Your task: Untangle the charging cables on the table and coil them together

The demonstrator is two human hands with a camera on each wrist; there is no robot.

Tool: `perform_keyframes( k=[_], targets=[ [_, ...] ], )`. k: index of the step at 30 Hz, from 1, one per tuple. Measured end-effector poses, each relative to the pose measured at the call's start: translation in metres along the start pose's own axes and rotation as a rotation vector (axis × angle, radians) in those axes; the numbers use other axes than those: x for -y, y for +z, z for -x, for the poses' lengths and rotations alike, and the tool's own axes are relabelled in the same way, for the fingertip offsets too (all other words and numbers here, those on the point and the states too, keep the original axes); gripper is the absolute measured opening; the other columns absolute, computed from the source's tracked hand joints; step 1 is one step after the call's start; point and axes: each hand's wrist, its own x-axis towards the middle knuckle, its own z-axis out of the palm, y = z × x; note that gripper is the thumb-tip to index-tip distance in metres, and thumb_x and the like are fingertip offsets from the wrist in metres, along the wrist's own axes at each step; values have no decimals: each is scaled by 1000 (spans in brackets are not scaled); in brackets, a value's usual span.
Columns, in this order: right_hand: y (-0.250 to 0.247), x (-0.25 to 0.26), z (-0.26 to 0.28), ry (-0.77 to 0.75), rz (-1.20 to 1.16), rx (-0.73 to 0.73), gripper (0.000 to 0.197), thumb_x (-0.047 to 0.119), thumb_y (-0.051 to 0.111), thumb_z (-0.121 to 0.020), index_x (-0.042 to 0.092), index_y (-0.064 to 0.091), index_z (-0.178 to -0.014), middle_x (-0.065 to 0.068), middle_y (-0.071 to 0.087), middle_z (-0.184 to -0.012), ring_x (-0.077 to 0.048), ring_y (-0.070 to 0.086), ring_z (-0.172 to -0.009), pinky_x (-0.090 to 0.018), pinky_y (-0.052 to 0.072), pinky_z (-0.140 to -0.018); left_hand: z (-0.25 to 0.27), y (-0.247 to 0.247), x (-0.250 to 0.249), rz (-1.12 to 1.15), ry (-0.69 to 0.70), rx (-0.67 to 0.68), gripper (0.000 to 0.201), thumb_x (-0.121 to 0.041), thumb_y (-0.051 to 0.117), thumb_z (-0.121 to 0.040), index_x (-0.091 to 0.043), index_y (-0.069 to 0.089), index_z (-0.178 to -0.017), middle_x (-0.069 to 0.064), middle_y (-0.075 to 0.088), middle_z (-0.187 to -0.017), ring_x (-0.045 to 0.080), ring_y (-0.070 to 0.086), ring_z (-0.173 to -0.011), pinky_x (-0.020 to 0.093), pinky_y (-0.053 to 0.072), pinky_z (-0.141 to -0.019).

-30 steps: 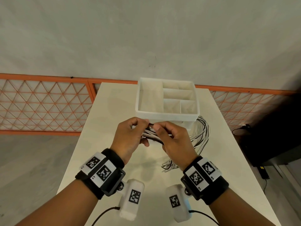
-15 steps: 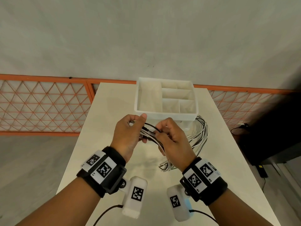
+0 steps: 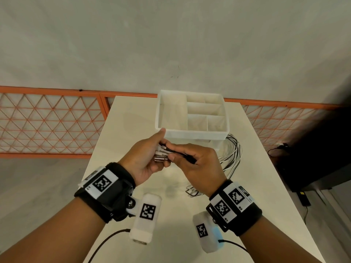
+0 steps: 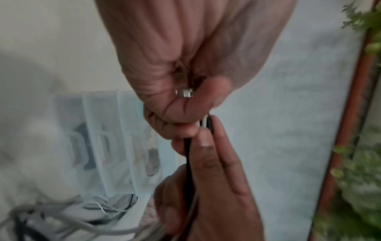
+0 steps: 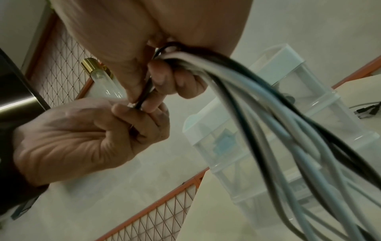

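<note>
Both hands hold a bundle of black and white charging cables (image 3: pixel 233 156) above the table (image 3: pixel 121 130). My left hand (image 3: pixel 160 149) grips the gathered plug ends (image 3: pixel 161 155), its thumb lifted toward the box; a metal connector (image 4: pixel 184 93) pokes out of its fist. My right hand (image 3: pixel 183 158) pinches a black cable (image 3: pixel 187 158) beside those plugs, seen as black cable (image 4: pixel 188 163) in the left wrist view. The cables (image 5: pixel 268 117) hang from my right hand (image 5: pixel 164 78) in long loops down to the table. The left hand (image 5: pixel 92 133) sits just below it.
A white organiser box (image 3: pixel 191 132) with several compartments stands on a clear base right behind the hands. An orange mesh fence (image 3: pixel 47 122) runs behind the table. Dark equipment (image 3: pixel 319 152) and floor cords lie off the table's right side.
The hands stayed close together in place. My left thumb lifted off the bundle, and my right fingers drew the black cable straight alongside the plug ends.
</note>
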Motion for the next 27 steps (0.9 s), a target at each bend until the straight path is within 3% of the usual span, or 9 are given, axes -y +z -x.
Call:
perform_keyframes(
  k=[4, 7, 9, 12, 17, 21, 23, 25, 27],
  targets=[
    [-3, 0, -2, 4, -77, 19, 23, 6, 70, -91, 15, 77, -112, -1, 79, -99, -17, 75, -92, -39, 60, -88, 1, 4, 4, -144, 139, 12, 51, -54, 44, -97, -8, 64, -85, 10, 61, -64, 17, 52, -51, 20, 34, -35],
    [-5, 5, -2, 60, -109, 56, 23, 7, 63, -97, 11, 74, -116, 8, 76, -84, 1, 69, -65, -14, 53, -65, 1, 5, 7, -193, 237, -32, 55, -52, 45, -98, -2, 65, -88, 19, 61, -66, 16, 42, -39, 19, 28, -33],
    [-6, 5, -4, 87, -55, 22, 15, 10, 64, -96, 11, 75, -107, 6, 72, -69, -4, 58, -50, -19, 47, -52, 0, 5, 9, -238, 270, -59, 58, -51, 44, -99, 2, 63, -88, 21, 58, -63, 16, 36, -35, 20, 26, -34],
    [-3, 4, -7, 104, -36, -42, 8, 16, 66, -95, 18, 72, -91, -17, 67, -71, -35, 53, -53, -42, 49, -50, 1, 8, 9, -346, 283, -17, 69, -57, 38, -97, 7, 62, -88, 19, 55, -60, 17, 34, -36, 20, 27, -35],
    [2, 7, -7, 120, -48, -56, 6, 25, 70, -93, 29, 75, -92, -11, 64, -71, -9, 48, -47, -21, 41, -50, -1, 13, 11, -323, 249, -58, 71, -64, 42, -93, 3, 66, -88, 16, 56, -64, 20, 42, -44, 19, 25, -36],
    [-3, 3, -4, 189, 8, 148, 40, 39, 76, -86, 32, 59, -121, 0, 74, -81, -10, 65, -62, -27, 56, -63, -7, 11, 8, -162, 254, -256, 32, -26, 54, -98, -5, 63, -76, 15, 54, -63, 17, 42, -40, 16, 25, -35],
    [-8, -4, -1, 199, 168, 212, 24, 44, 73, -87, 26, 64, -99, 10, 66, -68, -3, 58, -58, -28, 52, -60, -5, 2, 2, -158, 281, -264, 27, -18, 55, -96, -4, 63, -75, 14, 55, -59, 18, 45, -39, 17, 27, -33],
    [-17, -13, 2, 189, 271, 207, 26, 42, 67, -93, 22, 64, -75, 12, 55, -57, -1, 48, -51, -20, 41, -57, -4, -11, -1, -197, 220, -223, 26, -19, 55, -97, -1, 64, -81, 16, 61, -68, 19, 54, -44, 24, 43, -37],
    [-21, -15, 2, 189, 338, 227, 32, 40, 65, -95, 18, 65, -72, 9, 54, -58, -3, 46, -50, -19, 37, -55, -5, -21, -2, -442, 130, -203, 33, -34, 52, -99, -3, 64, -97, 9, 68, -87, 17, 65, -64, 36, 58, -66]
  ],
)
